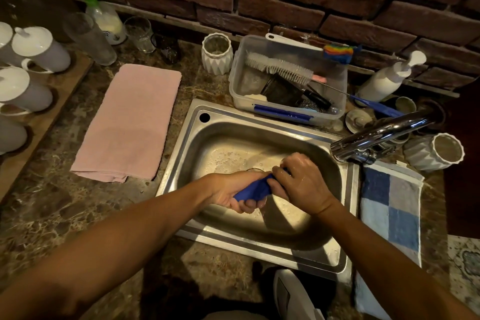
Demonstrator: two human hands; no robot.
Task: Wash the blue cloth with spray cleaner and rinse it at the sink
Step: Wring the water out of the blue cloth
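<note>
The blue cloth (254, 189) is twisted into a tight roll over the steel sink (187, 138). My left hand (231, 193) grips its near end from below, and my right hand (301, 182) grips its far end from above. Both hands look wet. Foam and water drops lie on the sink floor. The chrome tap (376, 135) reaches in from the right, with no water visibly running. A spray bottle (104, 17) with a green trigger stands at the back left by the brick wall.
A pink towel (130, 122) lies left of the sink, a blue checked towel (392, 205) to its right. A clear tub of brushes (288, 80), a white pump bottle (389, 78), ribbed white jars (217, 53), glasses and white lidded mugs (39, 49) crowd the counter.
</note>
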